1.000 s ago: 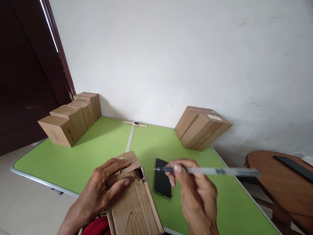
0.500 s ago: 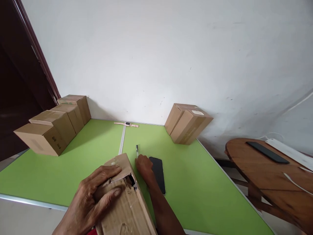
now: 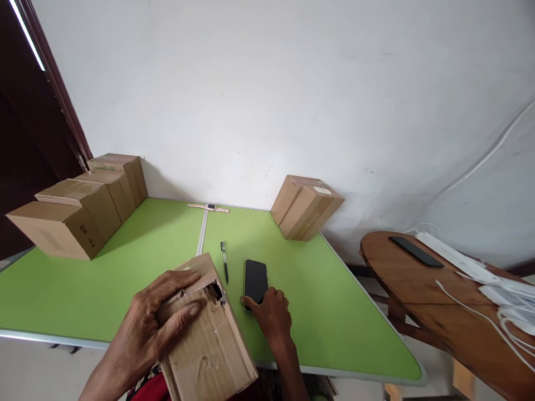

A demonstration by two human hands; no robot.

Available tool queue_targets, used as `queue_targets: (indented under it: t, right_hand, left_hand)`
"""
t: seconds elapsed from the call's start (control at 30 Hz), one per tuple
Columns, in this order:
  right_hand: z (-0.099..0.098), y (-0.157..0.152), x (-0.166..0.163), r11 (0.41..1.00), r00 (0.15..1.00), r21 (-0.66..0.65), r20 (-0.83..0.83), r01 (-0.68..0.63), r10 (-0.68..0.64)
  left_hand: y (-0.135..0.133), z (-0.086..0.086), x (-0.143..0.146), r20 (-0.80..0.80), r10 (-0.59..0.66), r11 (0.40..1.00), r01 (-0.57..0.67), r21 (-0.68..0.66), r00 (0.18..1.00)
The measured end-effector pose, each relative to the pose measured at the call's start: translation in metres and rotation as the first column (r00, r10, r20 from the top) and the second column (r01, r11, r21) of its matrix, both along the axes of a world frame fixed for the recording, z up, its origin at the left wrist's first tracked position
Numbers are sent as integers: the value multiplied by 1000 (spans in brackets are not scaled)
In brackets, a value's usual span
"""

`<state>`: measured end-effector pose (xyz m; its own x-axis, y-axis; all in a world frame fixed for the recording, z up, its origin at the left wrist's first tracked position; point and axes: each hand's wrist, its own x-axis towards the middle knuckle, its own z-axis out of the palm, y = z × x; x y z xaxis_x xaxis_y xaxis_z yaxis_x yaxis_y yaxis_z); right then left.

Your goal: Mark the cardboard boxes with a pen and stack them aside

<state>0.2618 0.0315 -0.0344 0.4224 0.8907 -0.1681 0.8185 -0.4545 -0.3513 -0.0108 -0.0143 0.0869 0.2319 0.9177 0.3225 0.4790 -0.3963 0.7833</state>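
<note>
The right hand [image 3: 271,316] is spanning the near end of the phone [image 3: 256,278], half curled, its thumb at the nine o'clock edge and its bent fingers at three; whether it is gripping firmly, I cannot tell. The phone is lying screen up on the table [image 3: 330,317], its long axis running twelve to six; which end is its top is not showing. It is probably going to handle as light, stiff, slick and breakable, so both long edges are offering the best hold. At eight o'clock from it, the left hand [image 3: 161,317] is clasping the box [image 3: 213,345], thumb and fingers spread across its torn end. That end is pointing to eleven. The pen [image 3: 224,263] is lying at ten from the phone, apart.
</note>
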Motion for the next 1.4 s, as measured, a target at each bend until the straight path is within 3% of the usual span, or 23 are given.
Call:
queue_targets:
  t: [0.23,0.37,0.43,0.5,0.57,0.6,0.7,0.77,0.87,0.97,1.1,1.17,1.4]
  right_hand:
    - [-8,16,10,998,942,55,-335,39,-18]
    - [-14,1,19,995,775,92,-631,26,38]
    - [-13,-15,23,990,609,133,-790,47,77]
    - [-6,-32,26,978,317,150,-943,143,98]
    - [10,-48,27,959,17,124,-992,256,124]
    - [21,-55,26,949,-75,118,-986,292,146]
    - [65,-71,21,941,-161,190,-957,280,241]
    - [94,-79,12,952,-247,243,-926,187,285]
    - [125,-89,-14,969,-381,247,-893,25,238]
    - [134,-95,-48,969,-462,212,-877,-130,130]
    - [123,-96,-81,933,-541,247,-838,-262,70]
    - [115,-95,-86,929,-554,239,-831,-284,44]
    - [96,-99,-80,958,-562,32,-815,-286,-141]
  left_hand:
    - [-4,2,-1,0,4,1000,-4,-1,1000]
    - [-3,3,-1,9,13,1000,-13,-10,1000]
    - [-2,2,-2,19,18,1000,-18,-17,1000]
    - [-1,1,-3,35,20,1000,-19,-24,999]
    - [1,1,-5,49,25,999,-23,-32,999]
    - [2,1,-6,52,30,999,-28,-36,998]
    - [6,3,-9,58,55,998,-53,-45,997]
    - [9,4,-9,58,66,997,-62,-53,996]
    - [9,7,-8,64,71,996,-67,-64,995]
    - [6,8,-8,74,51,998,-48,-49,996]
    - [2,6,-8,107,-13,1000,13,-8,994]
    - [1,3,-8,129,-37,999,40,-19,991]
    - [-2,-1,-3,140,-97,995,101,-17,985]
